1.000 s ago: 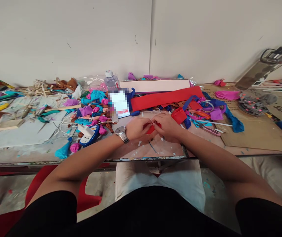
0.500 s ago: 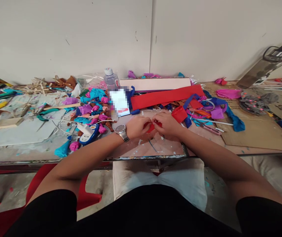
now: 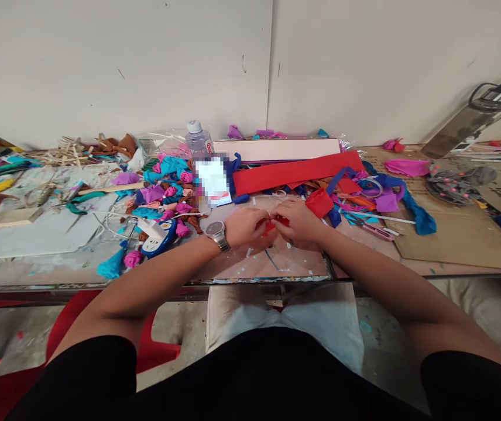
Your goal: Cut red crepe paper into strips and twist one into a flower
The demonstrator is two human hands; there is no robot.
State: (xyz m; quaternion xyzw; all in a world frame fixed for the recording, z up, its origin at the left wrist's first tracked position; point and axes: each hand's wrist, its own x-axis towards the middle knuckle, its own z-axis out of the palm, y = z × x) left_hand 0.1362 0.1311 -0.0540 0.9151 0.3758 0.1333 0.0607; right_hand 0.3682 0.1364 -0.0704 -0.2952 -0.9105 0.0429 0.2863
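Observation:
My left hand (image 3: 247,225) and my right hand (image 3: 295,221) meet over the near middle of the table, both closed. Their fingertips pinch a small piece of red crepe paper (image 3: 270,227), most of it hidden by the fingers. Just beyond my hands lies a long folded strip of red crepe paper (image 3: 298,172). Beside my right wrist sits a red paper roll (image 3: 319,202). Past my left hand a lit phone (image 3: 213,181) leans among crumpled paper pieces.
Crumpled blue and pink paper pieces (image 3: 163,193) and a power strip (image 3: 159,238) lie left. A water bottle (image 3: 198,140) stands behind. To the right are a pink cutter (image 3: 377,232), a cardboard sheet (image 3: 443,234) and a tilted grey bottle (image 3: 456,127).
My hands stay nearly in place, pinching the red paper, with only slight finger movement. The view has shifted a little, and my legs have drawn slightly closer together.

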